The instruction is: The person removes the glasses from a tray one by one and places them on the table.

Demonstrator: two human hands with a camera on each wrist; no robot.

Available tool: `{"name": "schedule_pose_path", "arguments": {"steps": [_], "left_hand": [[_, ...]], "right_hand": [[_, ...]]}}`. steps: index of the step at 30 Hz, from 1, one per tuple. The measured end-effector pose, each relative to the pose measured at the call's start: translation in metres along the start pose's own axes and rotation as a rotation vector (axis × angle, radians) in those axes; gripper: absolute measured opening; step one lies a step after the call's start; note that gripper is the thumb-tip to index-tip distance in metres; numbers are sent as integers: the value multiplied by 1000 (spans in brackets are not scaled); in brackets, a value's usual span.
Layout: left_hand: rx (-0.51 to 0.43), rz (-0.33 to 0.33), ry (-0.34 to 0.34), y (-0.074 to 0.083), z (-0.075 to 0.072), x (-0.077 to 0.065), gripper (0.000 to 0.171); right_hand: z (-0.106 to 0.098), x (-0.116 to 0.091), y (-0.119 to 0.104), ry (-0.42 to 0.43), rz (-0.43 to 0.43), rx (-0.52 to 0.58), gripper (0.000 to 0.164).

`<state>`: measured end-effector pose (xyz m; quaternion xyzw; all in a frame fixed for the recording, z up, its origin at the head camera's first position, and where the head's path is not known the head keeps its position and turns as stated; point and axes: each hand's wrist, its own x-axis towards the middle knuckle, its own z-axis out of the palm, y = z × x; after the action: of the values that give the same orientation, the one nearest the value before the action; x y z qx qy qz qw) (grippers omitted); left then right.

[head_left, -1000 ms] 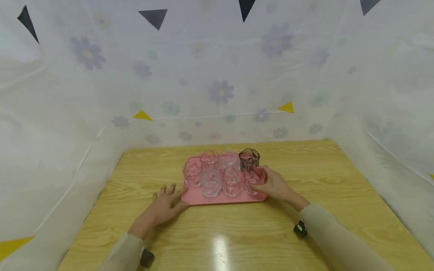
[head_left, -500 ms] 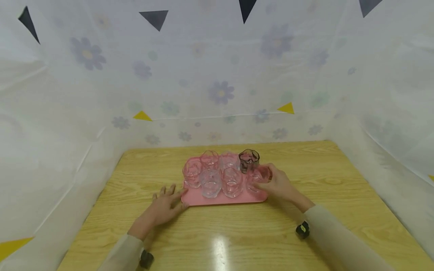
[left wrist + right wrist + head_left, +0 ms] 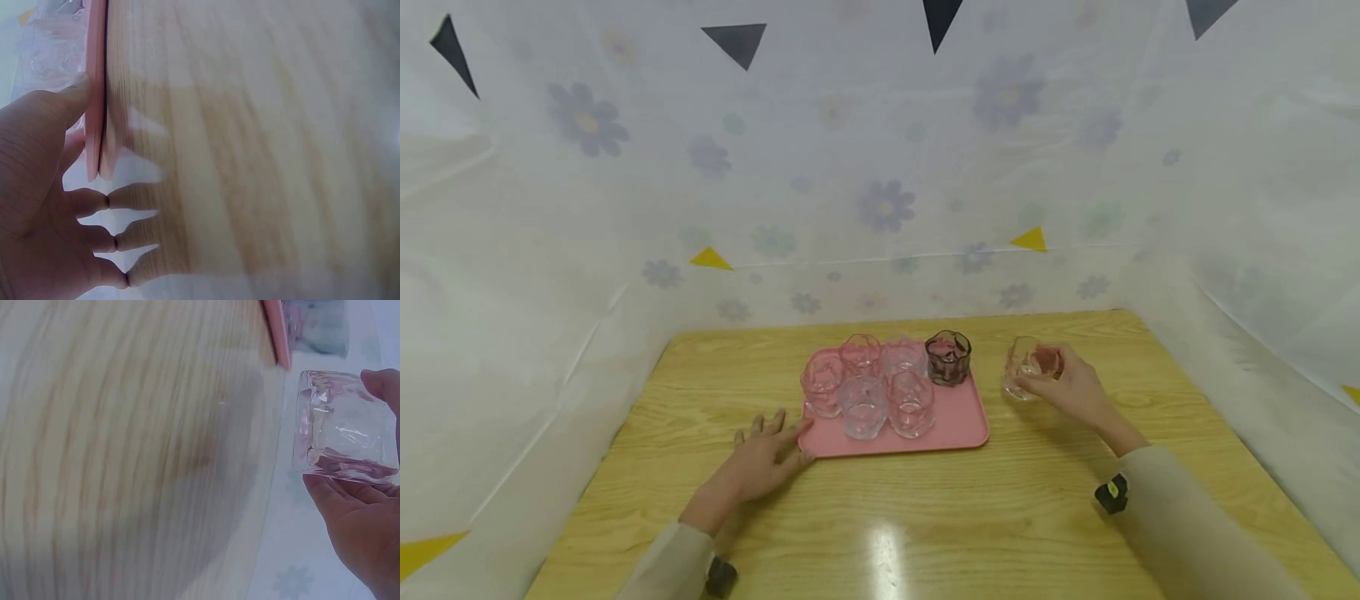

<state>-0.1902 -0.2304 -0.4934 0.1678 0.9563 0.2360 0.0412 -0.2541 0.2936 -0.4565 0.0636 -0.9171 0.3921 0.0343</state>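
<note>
A clear drinking glass (image 3: 1022,369) with wavy sides is pinched between the thumb and fingers of my right hand (image 3: 1070,390), over the table to the right of the pink tray (image 3: 962,421). In the right wrist view the same glass (image 3: 347,428) shows raised off the wood. My left hand (image 3: 760,467) lies at the tray's front left corner, fingers spread, its thumb against the pink rim (image 3: 95,94) in the left wrist view. On the tray stand several glasses: pink-tinted ones (image 3: 822,383), clear ones (image 3: 863,408) and a dark grey one (image 3: 948,358) at the back right.
The wooden table (image 3: 880,517) reaches back to a white curtain (image 3: 820,125) printed with flowers, with more curtain along both sides. Black and yellow triangles decorate it. The glasses on the tray stand close together on its left and back parts.
My right hand has carried a glass from the tray's right front area rightward past the tray's edge, baring that part of the tray. The left hand has stayed at its corner.
</note>
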Motion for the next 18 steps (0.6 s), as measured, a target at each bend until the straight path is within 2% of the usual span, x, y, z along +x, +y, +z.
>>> {"name": "schedule_pose_path", "arguments": {"steps": [5,18], "left_hand": [[39,-53,-55,6,-5,0,64],[42,-55,-55,5,-4,0,64]], "right_hand": [[-17,-1,20,3,50,15,93],[-49,0,62,89,68,-40,92]]}}
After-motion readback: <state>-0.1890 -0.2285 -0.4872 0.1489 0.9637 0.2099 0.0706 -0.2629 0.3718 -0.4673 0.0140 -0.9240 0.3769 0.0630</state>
